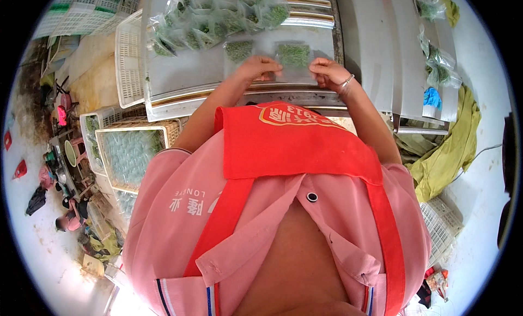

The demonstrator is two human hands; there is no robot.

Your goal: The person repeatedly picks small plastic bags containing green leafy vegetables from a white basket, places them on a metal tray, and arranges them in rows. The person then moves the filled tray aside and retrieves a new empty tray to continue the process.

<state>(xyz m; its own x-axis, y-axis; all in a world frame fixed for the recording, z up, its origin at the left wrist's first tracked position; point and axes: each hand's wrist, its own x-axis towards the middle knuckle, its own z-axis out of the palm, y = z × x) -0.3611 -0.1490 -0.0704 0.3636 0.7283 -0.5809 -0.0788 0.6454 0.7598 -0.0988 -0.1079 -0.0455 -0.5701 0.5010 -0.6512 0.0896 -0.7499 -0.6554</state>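
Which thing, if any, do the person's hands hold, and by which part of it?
A clear, green-filled bag: the left hand and right hand seem to pinch its near end, one at each side.

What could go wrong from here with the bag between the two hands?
The clear bag, pinched by the left hand and right hand, might spill its green contents if it is unsealed; I cannot tell whether it is. The left hand is close to a second bag and could nudge it. The heaped bags on the metal table overlap, so one might slide.
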